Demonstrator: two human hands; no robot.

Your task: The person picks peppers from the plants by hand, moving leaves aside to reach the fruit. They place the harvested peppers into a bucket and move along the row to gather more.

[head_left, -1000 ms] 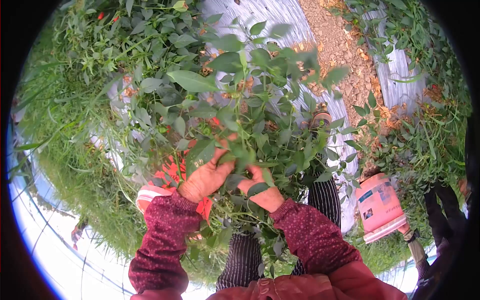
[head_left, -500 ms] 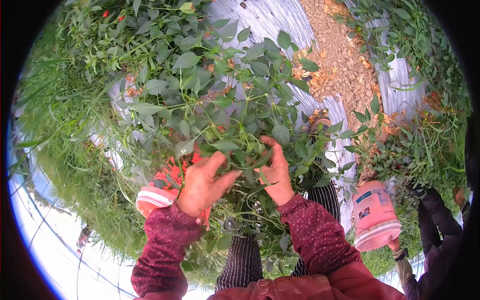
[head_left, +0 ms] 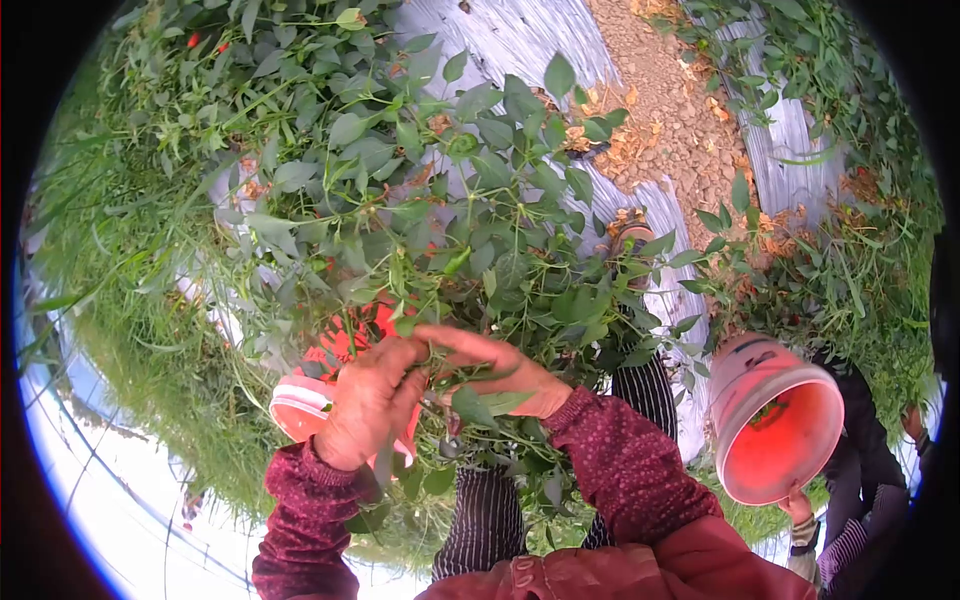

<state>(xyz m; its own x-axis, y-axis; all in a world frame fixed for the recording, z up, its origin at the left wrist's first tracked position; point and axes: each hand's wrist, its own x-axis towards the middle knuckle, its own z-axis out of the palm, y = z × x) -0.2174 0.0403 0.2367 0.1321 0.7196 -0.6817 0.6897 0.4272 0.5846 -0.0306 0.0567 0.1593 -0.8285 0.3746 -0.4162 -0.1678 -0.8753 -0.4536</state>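
Among the stems of a leafy pepper plant, my two hands meet. My left hand is closed, its fingers curled around something I cannot make out. From the right, my right hand stretches its fingers across to the left fingertips, with leaves below the palm. Its thumb is partly hidden. Beyond my left hand stands a bucket with a pale rim, partly covered by the hand and leaves. Red peppers show at its top. A green pepper hangs on the plant above my hands.
At the right, another person's hand is at the rim of a tilted pink bucket. Silvery plastic mulch lies beside a strip of bare soil. My shoe is on the mulch. Tall grass grows at the left.
My hands have come down and together from being apart in the leaves; the left fingers have curled. The other person's bucket has tipped, so its open mouth now faces me.
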